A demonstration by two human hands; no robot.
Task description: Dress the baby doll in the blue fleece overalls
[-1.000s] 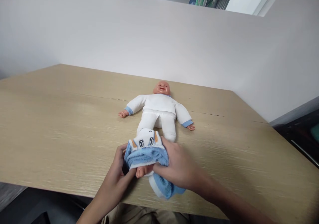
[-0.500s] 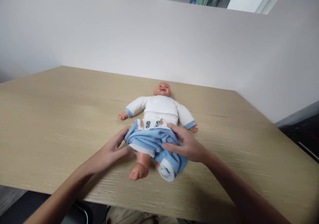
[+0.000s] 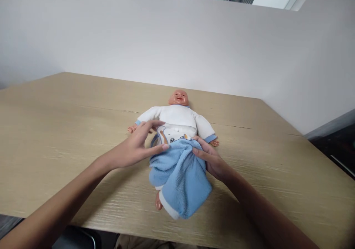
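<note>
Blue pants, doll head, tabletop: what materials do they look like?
Fluffy blue pants: fleece or terry, matte, nubby pile. Glossy peach doll head: probably moulded plastic or vinyl, shiny highlights. Light wood-grain tabletop: likely laminate, satin, printed-looking grain with a seam.
</note>
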